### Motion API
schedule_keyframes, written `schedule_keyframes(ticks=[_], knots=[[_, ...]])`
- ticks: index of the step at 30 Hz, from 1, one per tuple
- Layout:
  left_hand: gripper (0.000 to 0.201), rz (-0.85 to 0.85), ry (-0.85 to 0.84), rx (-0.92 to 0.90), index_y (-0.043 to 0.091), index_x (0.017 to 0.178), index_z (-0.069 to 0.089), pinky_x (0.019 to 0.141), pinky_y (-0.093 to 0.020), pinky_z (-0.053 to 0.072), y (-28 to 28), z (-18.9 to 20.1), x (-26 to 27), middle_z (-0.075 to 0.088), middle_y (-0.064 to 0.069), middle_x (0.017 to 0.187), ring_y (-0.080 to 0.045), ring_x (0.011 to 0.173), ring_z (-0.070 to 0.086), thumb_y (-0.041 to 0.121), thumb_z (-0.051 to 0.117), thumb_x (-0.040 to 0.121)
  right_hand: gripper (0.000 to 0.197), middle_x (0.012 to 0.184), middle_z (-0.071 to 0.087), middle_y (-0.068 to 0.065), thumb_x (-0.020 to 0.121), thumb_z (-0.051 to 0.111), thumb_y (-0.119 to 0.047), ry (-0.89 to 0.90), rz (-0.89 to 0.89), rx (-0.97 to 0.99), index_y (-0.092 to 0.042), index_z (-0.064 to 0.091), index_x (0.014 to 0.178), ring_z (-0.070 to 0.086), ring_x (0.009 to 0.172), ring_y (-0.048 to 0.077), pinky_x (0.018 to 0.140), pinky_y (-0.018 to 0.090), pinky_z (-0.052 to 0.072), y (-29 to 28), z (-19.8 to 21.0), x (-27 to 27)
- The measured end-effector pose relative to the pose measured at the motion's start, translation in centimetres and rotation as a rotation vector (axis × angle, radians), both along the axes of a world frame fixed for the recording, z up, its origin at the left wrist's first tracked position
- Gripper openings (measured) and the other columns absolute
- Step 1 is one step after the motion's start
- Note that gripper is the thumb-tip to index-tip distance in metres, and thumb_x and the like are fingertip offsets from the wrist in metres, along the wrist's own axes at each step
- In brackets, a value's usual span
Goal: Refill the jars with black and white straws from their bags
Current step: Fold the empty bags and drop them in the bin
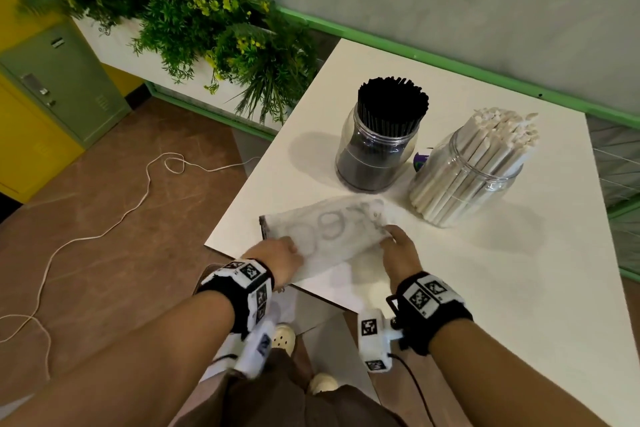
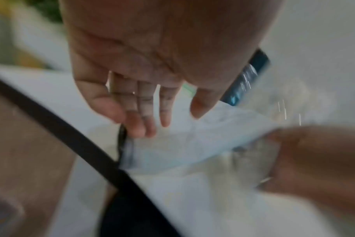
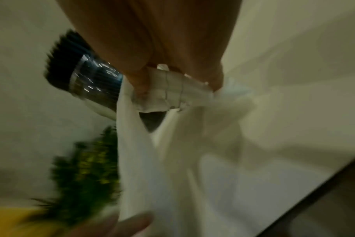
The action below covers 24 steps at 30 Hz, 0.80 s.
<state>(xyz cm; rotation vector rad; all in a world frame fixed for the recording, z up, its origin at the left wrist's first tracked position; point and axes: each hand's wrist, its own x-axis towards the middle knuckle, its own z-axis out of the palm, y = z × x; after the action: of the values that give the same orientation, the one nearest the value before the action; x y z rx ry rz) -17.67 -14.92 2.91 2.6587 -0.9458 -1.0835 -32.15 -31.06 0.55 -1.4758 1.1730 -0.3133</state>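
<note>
Two clear jars stand on the white table (image 1: 485, 288): one packed with black straws (image 1: 379, 142), one with white straws (image 1: 471, 170). In front of them a flat, translucent white bag (image 1: 332, 232) with grey print lies near the table's front-left corner. My left hand (image 1: 277, 258) rests on its near left part; in the left wrist view its fingers (image 2: 140, 115) are straight and touch the bag's (image 2: 182, 149) dark edge. My right hand (image 1: 394, 243) pinches the bag's right end, and the right wrist view shows its fingers curled round the stitched end (image 3: 168, 93). The bag looks flat, and no straws show in it.
A small purple-and-green object (image 1: 420, 159) sits between the jars. Green plants (image 1: 214, 28) hang past the table's far-left corner. Yellow and green lockers (image 1: 52, 97) stand at the left, and a white cord (image 1: 104, 229) trails over the brown floor. A green rail (image 1: 450, 62) runs behind the table.
</note>
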Motion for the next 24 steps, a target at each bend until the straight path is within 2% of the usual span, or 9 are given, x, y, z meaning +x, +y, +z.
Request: schedule_keyframes(ticks=[3,6,9,12,15,17,20,22,24], knots=[[0.052,0.585,0.709,-0.332,0.020,0.117,0.055,0.077,-0.034,0.053,-1.6,2.8,-1.8,0.058,-0.001,0.125,-0.024,0.106,0.058,0.061,0.037,0.091,0.012,0.092,0.067,0.014,0.089,0.050,-0.011,-0.501,-0.112,0.481,-0.006,0.061,0.092,0.061,0.083,0.028,0.071,0.036,0.046,2.2,3.6,1.5],[0.052,0.676,0.990,-0.529,0.030,0.117,0.058,0.075,-0.041,0.056,-3.3,4.9,-2.7,0.065,0.004,0.118,-0.020,0.108,0.061,0.067,0.044,0.084,0.047,0.116,0.064,0.024,0.082,0.057,-0.026,-0.527,-0.032,0.541,0.002,0.055,0.119,0.062,0.102,0.040,0.078,0.044,0.050,2.8,5.2,2.6],[0.026,0.810,0.895,-0.750,0.021,0.106,0.066,0.079,-0.044,0.057,-4.2,5.7,-2.2,0.070,-0.005,0.106,-0.025,0.103,0.064,0.039,0.061,0.088,0.015,0.096,0.061,0.015,0.088,0.048,-0.005,-0.466,-0.056,0.318,-0.010,0.051,0.102,0.058,0.085,0.029,0.063,0.030,0.049,2.1,6.6,3.0],[0.007,0.876,0.705,-0.773,0.013,0.089,0.065,0.069,-0.038,0.056,-4.0,6.1,-1.1,0.070,-0.010,0.093,-0.028,0.091,0.064,0.017,0.060,0.087,0.044,0.117,0.051,-0.001,0.079,0.053,-0.010,-0.387,0.098,-0.358,-0.022,0.045,0.120,0.050,0.108,0.017,0.088,0.027,0.044,1.4,8.1,1.4],[0.013,0.762,0.673,-0.730,0.012,0.096,0.066,0.078,-0.042,0.057,-3.8,6.3,-1.2,0.072,-0.012,0.100,-0.027,0.092,0.067,0.019,0.061,0.086,0.089,0.153,0.024,0.002,0.072,0.068,-0.046,-0.048,0.683,-1.031,-0.023,0.024,0.145,0.019,0.142,0.021,0.115,0.033,0.016,2.2,9.0,0.2],[0.018,0.633,0.846,-0.733,0.016,0.104,0.065,0.078,-0.038,0.056,-3.7,7.2,-2.2,0.072,-0.005,0.100,-0.020,0.094,0.067,0.024,0.055,0.090,0.105,0.153,0.027,0.003,0.062,0.077,-0.053,0.117,0.853,-1.107,-0.028,0.018,0.146,0.025,0.141,0.026,0.115,0.044,0.023,2.5,8.8,0.1],[0.018,0.616,1.098,-0.774,0.017,0.096,0.061,0.081,-0.035,0.053,-3.4,8.3,-2.6,0.067,-0.005,0.091,-0.019,0.087,0.063,0.025,0.045,0.095,0.072,0.122,0.054,0.003,0.069,0.078,-0.036,0.089,0.734,-1.017,-0.023,0.042,0.129,0.058,0.104,0.027,0.080,0.042,0.052,2.0,9.1,-0.1],[0.019,0.611,0.907,-0.765,0.016,0.088,0.063,0.086,-0.039,0.053,-3.3,8.0,-2.3,0.068,-0.007,0.090,-0.019,0.084,0.064,0.030,0.053,0.093,0.054,0.111,0.059,0.004,0.074,0.074,-0.032,0.180,0.707,-0.989,-0.018,0.050,0.121,0.061,0.093,0.029,0.070,0.039,0.051,1.6,9.6,-0.4],[0.016,0.517,0.445,-0.796,0.020,0.088,0.061,0.089,-0.039,0.052,-2.9,7.1,-2.0,0.066,-0.004,0.095,-0.017,0.087,0.062,0.036,0.066,0.085,0.053,0.107,0.063,0.007,0.076,0.073,-0.035,0.309,0.749,-0.970,-0.015,0.050,0.119,0.062,0.090,0.031,0.068,0.036,0.047,1.7,9.8,-0.9]])
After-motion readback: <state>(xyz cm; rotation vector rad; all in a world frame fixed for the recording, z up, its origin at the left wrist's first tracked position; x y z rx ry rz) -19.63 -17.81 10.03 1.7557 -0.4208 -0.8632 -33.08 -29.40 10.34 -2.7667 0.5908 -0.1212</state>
